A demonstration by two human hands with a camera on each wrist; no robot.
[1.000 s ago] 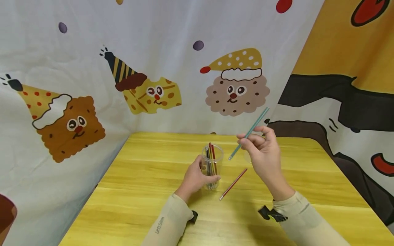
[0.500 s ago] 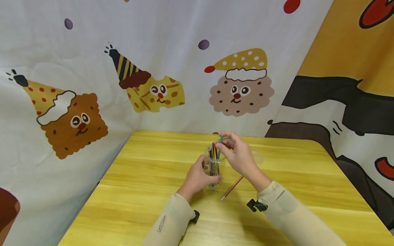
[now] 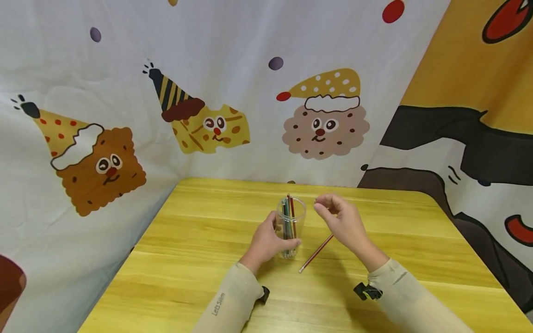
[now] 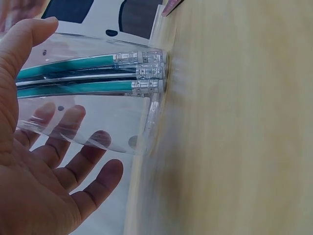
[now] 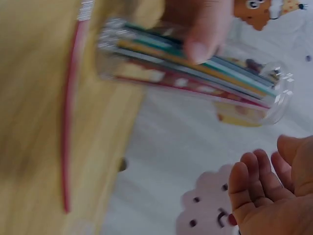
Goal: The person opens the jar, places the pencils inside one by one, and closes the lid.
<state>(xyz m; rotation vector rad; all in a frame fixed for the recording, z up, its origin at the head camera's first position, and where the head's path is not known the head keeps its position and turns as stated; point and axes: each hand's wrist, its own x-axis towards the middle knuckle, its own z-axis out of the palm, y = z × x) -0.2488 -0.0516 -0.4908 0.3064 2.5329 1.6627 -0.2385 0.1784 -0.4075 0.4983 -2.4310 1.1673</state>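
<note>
My left hand [image 3: 265, 241] holds a clear plastic cup [image 3: 301, 222] upright on the table, its thumb and fingers around the side. Several pencils [image 3: 288, 222] stand in the cup; teal, dark, orange and red ones show in the right wrist view. Their silver eraser ends are at the cup's bottom, as the teal pencil [image 4: 83, 89] shows in the left wrist view. Just right of the cup, my right hand [image 3: 344, 225] is in the air, its loosely bent fingers holding nothing. One red pencil [image 3: 314, 255] lies on the table between the hands, partly below the right hand.
The yellow wood-grain table [image 3: 183, 259] reaches back to a white cloth backdrop [image 3: 258, 166] printed with cartoon biscuits and cheese. Black straps sit at both wrists, below beige sleeves [image 3: 233, 296].
My right hand has brought the teal pencil left into the cup and let go of it. It has since drawn back to the right. The left hand has stayed on the cup.
</note>
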